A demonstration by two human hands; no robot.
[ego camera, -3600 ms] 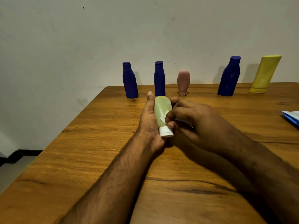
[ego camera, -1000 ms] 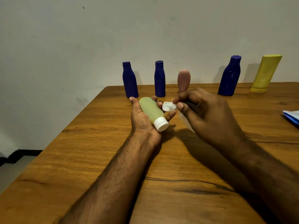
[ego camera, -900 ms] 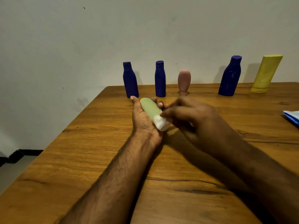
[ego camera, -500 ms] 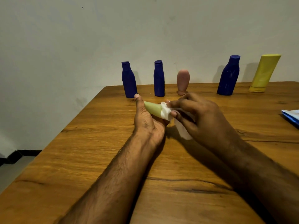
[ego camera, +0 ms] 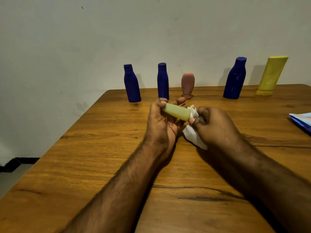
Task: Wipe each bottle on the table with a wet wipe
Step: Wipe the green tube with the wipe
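Left hand (ego camera: 161,121) grips bottle (ego camera: 176,112) sideways, exposing cap end; right hand (ego camera: 217,126) pinches wipe (ego camera: 193,132) around cap.

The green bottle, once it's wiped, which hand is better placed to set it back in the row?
Left hand: it already holds the green bottle, while the right hand holds the wet wipe.

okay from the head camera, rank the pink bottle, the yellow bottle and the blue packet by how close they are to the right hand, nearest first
From the right hand:
1. Pink bottle, back row, just left of the hand.
2. Blue packet, at the table's right edge.
3. Yellow bottle, far right corner by the wall.
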